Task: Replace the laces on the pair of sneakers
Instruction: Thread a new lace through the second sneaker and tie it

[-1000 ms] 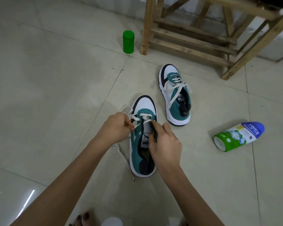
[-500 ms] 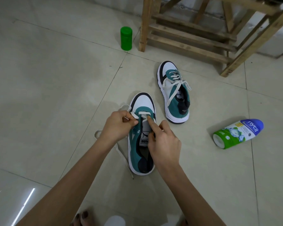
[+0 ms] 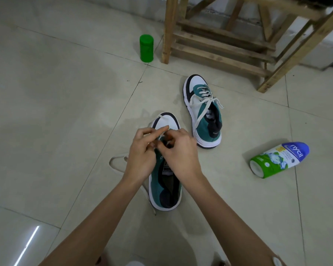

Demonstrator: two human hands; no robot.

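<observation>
Pale glossy floor tiles (image 3: 56, 112) carry everything, and I crouch over them. My left hand (image 3: 140, 156) and right hand (image 3: 178, 150) meet over the toe-end eyelets of the nearer teal, white and navy sneaker (image 3: 165, 191). Each grip is curled and pinching the off-white flat lace (image 3: 117, 156) where it crosses there (my left forefinger juts straight, off the lace). Below my hands the tongue lies bare. The slack of the lace loops over the floor to my left and trails back beside the sole.

Just beyond stands the matching second sneaker (image 3: 206, 116), loosely laced and knotted. A white, green and blue plastic bottle (image 3: 279, 160) lies on its side to my right. A green cylindrical tub (image 3: 146, 48) stands by the wooden frame (image 3: 219, 45).

I judge I am at the lowest rows of the first shoe, though whether I am drawing the lace out or feeding it in I cannot tell. Next I need one grip to steady the eyelet while the other pulls the end through without twisting it.
</observation>
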